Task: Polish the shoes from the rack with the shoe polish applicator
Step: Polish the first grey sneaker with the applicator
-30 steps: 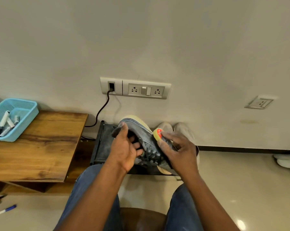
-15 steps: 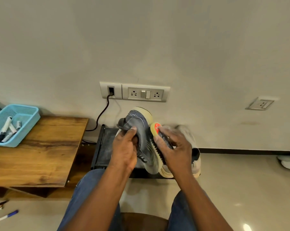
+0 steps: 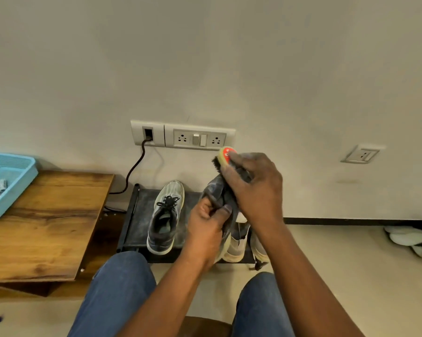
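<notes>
A plain off-white wall [image 3: 229, 57] fills the upper two thirds of the frame, with a white socket and switch panel [image 3: 183, 137] at centre and a black cable [image 3: 134, 166] hanging from its left end. Below it, at centre, a low black shoe rack [image 3: 137, 215] stands on the glossy beige floor [image 3: 350, 276].

On the rack a grey mesh sneaker with black laces [image 3: 166, 220] sits upright, toe toward the wall. Right of it, partly hidden behind the arms, are pale shoes [image 3: 237, 246].

Both forearms reach up from the bottom of the frame, above knees in blue jeans. The left hand [image 3: 207, 227] is curled round the dark grey sneaker [image 3: 216, 190], thumb across its side, holding it raised above the right half of the rack. The right hand [image 3: 253, 188] comes over from the right, knuckles up, fingers wrapped over the shoe polish applicator with a yellow body, red label and dark bristles [image 3: 225, 155]. The applicator's bristles lie against the top end of the held sneaker, just below the socket panel.

At left a brown wooden table [image 3: 47, 227] carries a light blue plastic basket [image 3: 13, 181] at the frame's edge, holding small objects too unclear to name. At far right white footwear [image 3: 409, 239] lies on the floor by the black skirting.
</notes>
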